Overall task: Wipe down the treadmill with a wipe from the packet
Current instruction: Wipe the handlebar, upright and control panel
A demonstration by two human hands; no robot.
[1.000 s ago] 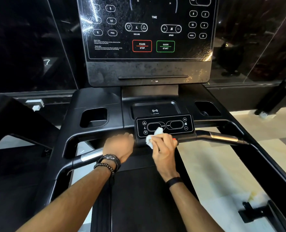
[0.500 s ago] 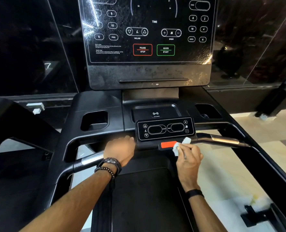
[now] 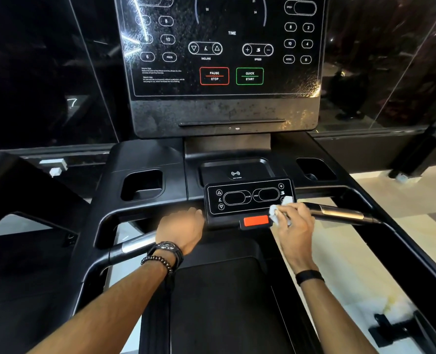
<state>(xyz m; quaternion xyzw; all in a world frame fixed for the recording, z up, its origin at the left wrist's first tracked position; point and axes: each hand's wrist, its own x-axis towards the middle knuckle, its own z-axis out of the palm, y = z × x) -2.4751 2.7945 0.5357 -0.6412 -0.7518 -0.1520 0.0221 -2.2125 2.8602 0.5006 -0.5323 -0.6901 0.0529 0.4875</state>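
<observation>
Across far wall, dark glass panes with reflections; pale floor at right. Black treadmill (image 3: 145, 159) fills head view: big console (image 3: 227, 60) far, small control panel (image 3: 248, 196) near, orange-red tab (image 3: 255, 221) on its near edge, dark belt (image 3: 219, 302) below. One white wipe (image 3: 279, 213) bunched in right hand (image 3: 294, 226), fingers curled round it, pressed at panel's near-right corner, just right of tab. Left hand (image 3: 181, 231) curled over left handlebar (image 3: 135, 245), left of panel. Two hands, one wipe, two cup pockets.
</observation>
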